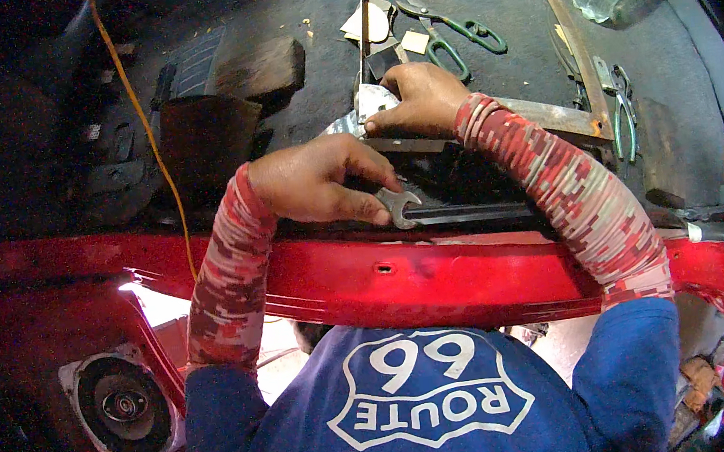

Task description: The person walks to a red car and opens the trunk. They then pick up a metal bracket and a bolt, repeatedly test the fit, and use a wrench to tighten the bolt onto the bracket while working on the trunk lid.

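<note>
Two hands — left hand (314,181) gripping wrench (401,207), right hand (416,100) perhaps pressing metal bracket (372,103).

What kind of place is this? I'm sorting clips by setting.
Probably a car repair or body shop: a red car panel, a speaker set in it, and a wrench in the left hand.

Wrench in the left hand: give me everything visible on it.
The wrench is an open-end spanner of grey, dull metal. Its forked head, at about the middle of the view, opens downward and to the right; the flat shank runs right from it, roughly level, into shadow, so its far end cannot be made out. It lies just above the red panel. The left hand pinches it at the head, thumb and fingertips on top. The right hand is apart from it, higher up.
</note>
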The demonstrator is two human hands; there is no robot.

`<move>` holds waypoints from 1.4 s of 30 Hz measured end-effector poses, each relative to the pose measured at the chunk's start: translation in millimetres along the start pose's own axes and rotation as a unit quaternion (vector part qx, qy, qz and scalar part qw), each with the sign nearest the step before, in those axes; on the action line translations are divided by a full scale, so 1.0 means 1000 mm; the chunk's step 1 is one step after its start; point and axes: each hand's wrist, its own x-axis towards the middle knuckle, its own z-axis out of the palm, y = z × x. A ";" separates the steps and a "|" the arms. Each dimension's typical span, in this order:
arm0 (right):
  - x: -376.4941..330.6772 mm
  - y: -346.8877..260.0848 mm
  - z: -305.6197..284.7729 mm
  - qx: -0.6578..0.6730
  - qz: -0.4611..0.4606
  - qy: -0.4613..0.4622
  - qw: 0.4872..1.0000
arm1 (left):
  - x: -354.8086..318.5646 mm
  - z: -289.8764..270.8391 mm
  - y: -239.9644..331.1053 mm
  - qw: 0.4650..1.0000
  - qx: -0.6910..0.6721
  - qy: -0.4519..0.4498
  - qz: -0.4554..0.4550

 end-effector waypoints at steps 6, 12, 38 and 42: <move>0.003 0.000 0.002 -0.026 0.012 0.006 1.000 | 0.002 0.001 0.001 0.997 -0.031 0.060 0.041; 0.002 0.004 0.004 -0.003 -0.002 0.003 1.000 | 0.000 0.008 0.019 0.988 0.077 0.097 0.097; -0.006 0.002 0.004 0.138 0.035 -0.031 0.989 | -0.024 -0.083 -0.094 0.938 0.204 0.226 -0.163; -0.006 -0.002 0.006 0.178 0.040 -0.017 0.983 | -0.018 -0.065 -0.078 0.922 0.238 0.237 -0.193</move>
